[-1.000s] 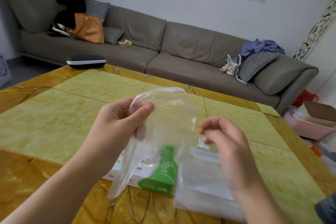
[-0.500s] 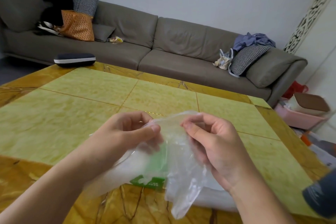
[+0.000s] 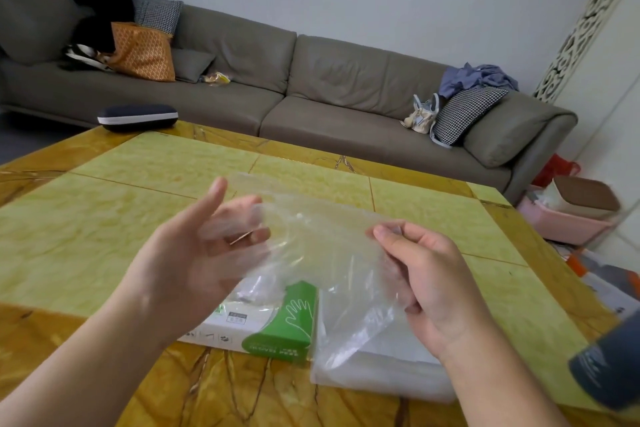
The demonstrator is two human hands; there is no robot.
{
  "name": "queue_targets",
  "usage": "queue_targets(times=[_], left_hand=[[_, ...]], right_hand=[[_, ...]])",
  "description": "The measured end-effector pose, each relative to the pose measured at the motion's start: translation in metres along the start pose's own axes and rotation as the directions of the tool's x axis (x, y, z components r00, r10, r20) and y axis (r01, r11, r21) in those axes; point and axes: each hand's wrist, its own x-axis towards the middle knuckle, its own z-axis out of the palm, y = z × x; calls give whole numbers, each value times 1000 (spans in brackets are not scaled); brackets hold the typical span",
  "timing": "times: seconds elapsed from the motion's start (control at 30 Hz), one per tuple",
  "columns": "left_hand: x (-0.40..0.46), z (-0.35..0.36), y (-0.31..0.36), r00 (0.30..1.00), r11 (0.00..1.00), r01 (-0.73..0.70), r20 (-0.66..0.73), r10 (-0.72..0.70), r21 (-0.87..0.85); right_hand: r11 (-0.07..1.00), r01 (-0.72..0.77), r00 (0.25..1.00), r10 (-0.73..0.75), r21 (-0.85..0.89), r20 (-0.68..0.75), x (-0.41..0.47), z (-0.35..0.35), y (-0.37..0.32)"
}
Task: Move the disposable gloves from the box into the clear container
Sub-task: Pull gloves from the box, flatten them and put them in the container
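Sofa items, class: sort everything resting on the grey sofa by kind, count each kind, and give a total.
Checked cushions: 2
Plain grey cushion: 1
Orange patterned bag: 1
Small cream handbag: 1
Blue clothing heap: 1
Black fluffy heap: 1
Yellow packet: 1
Total: 8

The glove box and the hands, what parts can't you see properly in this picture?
- Glove box, head view: the left hand and the clear glove cover its near-left end and opening.
- Left hand: motion blur smears the fingers, so its grip on the glove is unclear.
- Clear container: the right hand and the hanging glove hide its contents.
- Box print: too small to read.
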Motion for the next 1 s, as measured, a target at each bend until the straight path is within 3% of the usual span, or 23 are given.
queue_targets(times=[0.07,0.1,0.17,0.23,0.3,0.43,0.63,0.8,0.9,1.0], left_hand=[[0,0,-8,974,992,40,226,-12,-120],[-1,2,-13,943,996,36,334,-6,-86],[-2,12,-23,900,981,-66,435,-20,181],[-6,23,-30,922,861,-190,387,-9,472],[-7,29,-35,951,814,-206,306,36,543],[-6,27,-33,962,913,-125,271,16,389],[-4,21,-29,952,927,-85,303,-32,365],[-3,22,-27,965,902,-53,254,-64,428],[-5,26,-23,979,806,-50,189,-78,590],[-7,30,-16,989,594,-43,119,-89,803]], right_hand=[[992,-39,999,41,124,-17,1,1,2],[985,-47,998,52,167,-22,2,2,3],[978,-48,998,56,205,-33,3,3,6],[982,-42,997,53,186,-54,3,5,10],[988,-30,995,44,152,-89,4,3,11],[991,-12,992,28,131,-119,5,-6,8],[998,14,984,-4,57,-181,5,-24,6],[994,14,979,-37,-112,-199,6,-41,6],[960,-26,984,-25,-280,-177,4,-55,5],[910,-67,982,-13,-410,-191,1,-66,7]])
